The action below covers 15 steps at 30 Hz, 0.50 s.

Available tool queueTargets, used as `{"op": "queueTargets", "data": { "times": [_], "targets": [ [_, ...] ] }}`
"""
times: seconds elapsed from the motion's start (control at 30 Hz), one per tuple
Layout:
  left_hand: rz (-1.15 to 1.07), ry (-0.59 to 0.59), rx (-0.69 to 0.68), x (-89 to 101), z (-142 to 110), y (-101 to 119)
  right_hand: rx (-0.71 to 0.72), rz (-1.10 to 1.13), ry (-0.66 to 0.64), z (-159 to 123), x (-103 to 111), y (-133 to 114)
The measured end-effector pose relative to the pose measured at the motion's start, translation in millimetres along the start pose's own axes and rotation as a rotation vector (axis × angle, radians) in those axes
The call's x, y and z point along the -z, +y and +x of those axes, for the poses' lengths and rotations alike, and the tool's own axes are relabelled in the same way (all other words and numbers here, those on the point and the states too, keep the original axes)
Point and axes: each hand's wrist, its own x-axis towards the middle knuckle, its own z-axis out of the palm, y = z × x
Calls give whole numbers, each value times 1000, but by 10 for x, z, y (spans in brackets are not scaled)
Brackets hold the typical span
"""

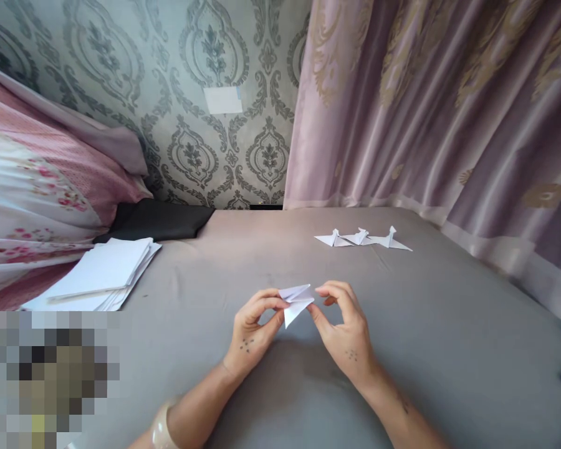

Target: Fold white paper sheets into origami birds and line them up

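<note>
A small piece of folded white paper point(298, 305) with pointed corners is held above the grey surface. My left hand point(258, 321) pinches its left side between thumb and fingers. On the other side, my right hand point(343, 321) has its thumb at the paper's right edge, while its index finger is lifted away with a gap between. Farther back on the right stand three folded white paper birds point(362, 237) in a row, close together, their wings spread out.
A stack of white paper sheets point(98, 271) lies at the left, in front of a black flat item point(161, 219). Pink floral fabric point(51, 181) hangs at the left and a pinkish curtain point(402, 125) at the right. The grey-covered surface point(243, 249) reaches the patterned wall. The lower left corner is pixelated.
</note>
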Motion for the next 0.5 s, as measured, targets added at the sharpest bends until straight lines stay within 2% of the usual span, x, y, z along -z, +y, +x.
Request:
{"op": "queueTargets", "data": {
  "times": [0.23,0.33,0.43,0.5],
  "targets": [
    [-52,-38,6,-25,-7,17,-6,125,-138,4,-11,4],
    [-165,-86,40,-58,-29,1,-217,282,-231,17,8,27],
    [-356,-105,162,-86,-33,-3,-479,434,-348,35,26,69],
    [-457,-116,260,-89,-22,7,-559,542,-398,41,26,99]
  ]
}}
